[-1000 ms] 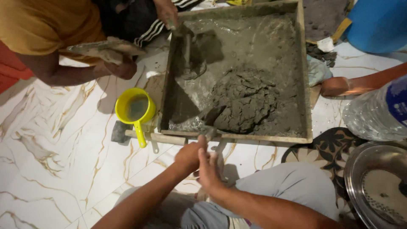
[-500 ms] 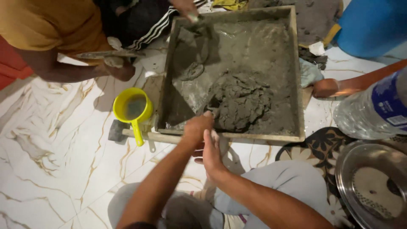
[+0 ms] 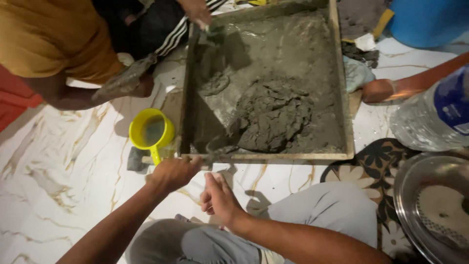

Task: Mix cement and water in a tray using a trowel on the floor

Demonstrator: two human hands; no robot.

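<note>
Head view: left hand (image 3: 173,172) is closed around a trowel handle at the near rim of the wooden mortar tray (image 3: 266,157), at 6 o'clock from the wet cement mound (image 3: 273,115). Right hand (image 3: 219,198) hangs loosely curled, empty. The mix looks mostly blended, still lumpy. Yellow scoop (image 3: 150,132) sits at 9 o'clock.

I see a shallow square tray (image 3: 342,98) with wooden sides lying flat on the marble floor, smeared grey inside. A lumpy mound of wet cement (image 3: 273,115) sits toward its near edge. A trowel (image 3: 215,146) rests with its blade in the near corner, coated in grey.
</note>
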